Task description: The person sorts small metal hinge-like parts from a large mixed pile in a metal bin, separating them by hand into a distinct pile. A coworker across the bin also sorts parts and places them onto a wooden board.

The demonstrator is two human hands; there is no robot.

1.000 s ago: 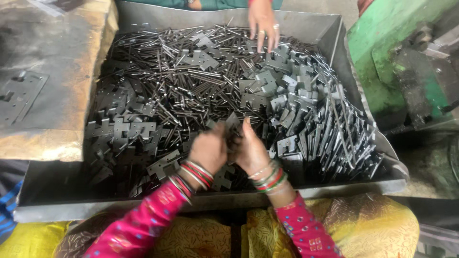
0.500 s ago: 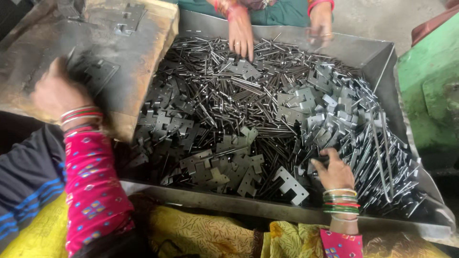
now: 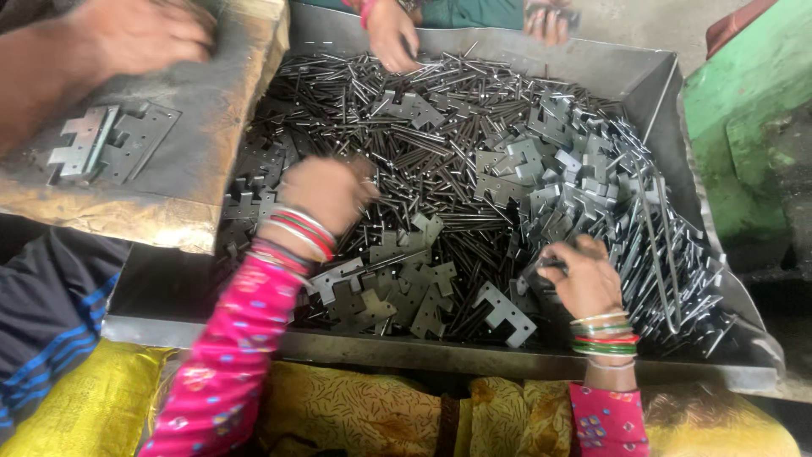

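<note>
A grey metal tray (image 3: pixel 423 351) is heaped with thin dark metal pins (image 3: pixel 440 144) and notched flat hinge plates (image 3: pixel 397 288). My left hand (image 3: pixel 326 190), in a pink sleeve with bangles, reaches down into the pins at the tray's left middle. Its fingers are curled under, and what they hold is hidden. Near the tray's front right, my right hand (image 3: pixel 584 275) is closed on a small dark metal piece among the plates.
A worn wooden board (image 3: pixel 169 195) at the left carries joined hinges (image 3: pixel 106 144), with another person's blurred hand (image 3: pixel 127 34) above it. Two more hands (image 3: pixel 393 30) work at the tray's far edge. A green machine (image 3: pixel 744 127) stands at the right.
My left hand has come off the wooden board and gone into the tray's pins. My right hand has stayed at the front right, and another person's hand now moves over the board.
</note>
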